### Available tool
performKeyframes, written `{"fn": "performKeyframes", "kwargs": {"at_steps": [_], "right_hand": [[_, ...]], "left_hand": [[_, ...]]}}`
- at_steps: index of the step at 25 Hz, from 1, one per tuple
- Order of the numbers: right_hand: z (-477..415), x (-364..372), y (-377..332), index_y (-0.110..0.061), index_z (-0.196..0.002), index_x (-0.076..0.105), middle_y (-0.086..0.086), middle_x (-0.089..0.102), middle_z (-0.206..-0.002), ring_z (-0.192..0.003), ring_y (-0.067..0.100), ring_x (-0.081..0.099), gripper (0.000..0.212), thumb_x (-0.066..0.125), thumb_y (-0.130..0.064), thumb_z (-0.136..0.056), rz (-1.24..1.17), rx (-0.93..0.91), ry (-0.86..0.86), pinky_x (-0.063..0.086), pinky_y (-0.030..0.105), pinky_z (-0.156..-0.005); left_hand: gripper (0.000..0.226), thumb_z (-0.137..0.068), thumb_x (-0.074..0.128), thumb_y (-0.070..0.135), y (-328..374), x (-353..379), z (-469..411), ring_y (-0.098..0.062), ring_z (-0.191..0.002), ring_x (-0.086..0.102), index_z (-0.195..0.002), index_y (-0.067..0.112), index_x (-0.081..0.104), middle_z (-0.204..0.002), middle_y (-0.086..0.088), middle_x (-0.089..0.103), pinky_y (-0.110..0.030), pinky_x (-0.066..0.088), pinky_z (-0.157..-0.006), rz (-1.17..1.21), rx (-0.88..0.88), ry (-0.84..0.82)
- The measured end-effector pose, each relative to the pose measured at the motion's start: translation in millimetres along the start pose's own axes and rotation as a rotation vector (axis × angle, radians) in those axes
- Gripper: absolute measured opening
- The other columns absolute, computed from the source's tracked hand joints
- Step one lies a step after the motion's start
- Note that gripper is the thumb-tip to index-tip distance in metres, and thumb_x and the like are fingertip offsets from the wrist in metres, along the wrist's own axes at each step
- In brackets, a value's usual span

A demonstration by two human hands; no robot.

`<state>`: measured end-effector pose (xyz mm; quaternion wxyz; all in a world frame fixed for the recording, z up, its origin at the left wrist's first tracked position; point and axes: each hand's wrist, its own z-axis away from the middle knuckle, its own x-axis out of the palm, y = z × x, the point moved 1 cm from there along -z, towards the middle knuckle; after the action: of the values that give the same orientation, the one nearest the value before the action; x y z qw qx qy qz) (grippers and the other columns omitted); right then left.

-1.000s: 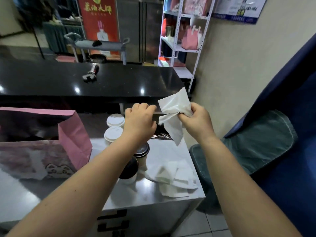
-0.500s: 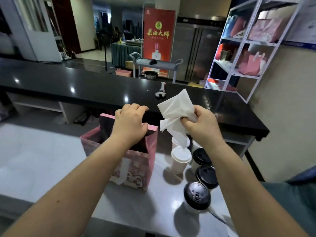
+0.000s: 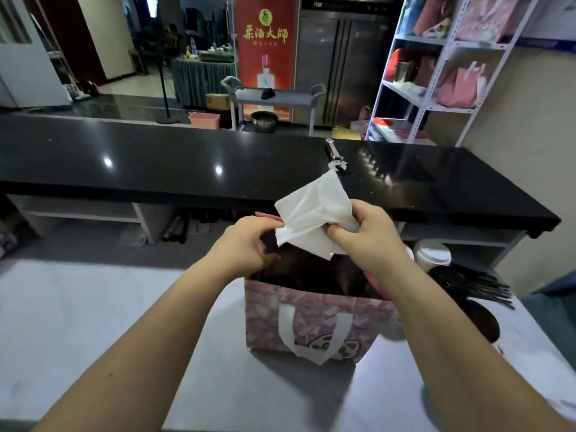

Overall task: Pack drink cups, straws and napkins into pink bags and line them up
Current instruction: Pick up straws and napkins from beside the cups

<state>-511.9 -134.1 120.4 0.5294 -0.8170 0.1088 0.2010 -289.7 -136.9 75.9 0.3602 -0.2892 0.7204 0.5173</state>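
A pink paper bag (image 3: pixel 311 319) with a white handle stands open on the steel worktop (image 3: pixel 93 322), right in front of me. Above its mouth my right hand (image 3: pixel 367 235) grips a crumpled white napkin (image 3: pixel 314 216). My left hand (image 3: pixel 246 244) pinches the napkin's left corner, just over the bag's far rim. Behind my right forearm stand a white-lidded cup (image 3: pixel 431 254) and black-lidded cups (image 3: pixel 480 319). A bundle of dark straws (image 3: pixel 486 288) lies across them. The bag's inside is dark and I cannot make out what it holds.
A long black counter (image 3: pixel 156 163) runs across behind the worktop, with a metal tool (image 3: pixel 335 157) lying on it. A white shelf rack (image 3: pixel 436 73) with pink bags stands at the back right. A dark blue seat edge (image 3: pixel 554 294) shows at the right.
My view has swung left and the bag now sits centred below my hands. My left hand has let go of the bag's rim and taken the napkin's corner. The napkin is lower, over the bag's mouth.
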Motion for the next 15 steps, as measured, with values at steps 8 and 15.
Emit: {"fn": "performKeyframes", "kwargs": {"at_steps": [8, 15], "right_hand": [[-7, 25, 58, -0.024, -0.097, 0.063, -0.001, 0.066, -0.099, -0.096, 0.026, 0.059, 0.023, 0.056, -0.011, -0.079, 0.803, 0.022, -0.246, 0.049, 0.037, -0.074], [-5, 27, 62, -0.029, -0.131, 0.049, -0.006, 0.056, -0.129, -0.117, 0.02, 0.053, 0.049, 0.065, -0.025, -0.085, 0.85, -0.027, -0.32, 0.046, 0.035, -0.088]], "left_hand": [[0.108, -0.067, 0.085, 0.034, -17, 9, -1, -0.01, -0.148, 0.0, -0.151, 0.038, 0.017, -0.161, 0.01, 0.01, -0.042, 0.017, -0.12, -0.029, -0.009, -0.202], [0.088, -0.072, 0.08, 0.03, -9, 12, 6, -0.013, -0.139, 0.023, -0.147, 0.032, 0.033, -0.148, 0.006, 0.036, -0.04, 0.029, -0.114, -0.018, 0.069, -0.016]]}}
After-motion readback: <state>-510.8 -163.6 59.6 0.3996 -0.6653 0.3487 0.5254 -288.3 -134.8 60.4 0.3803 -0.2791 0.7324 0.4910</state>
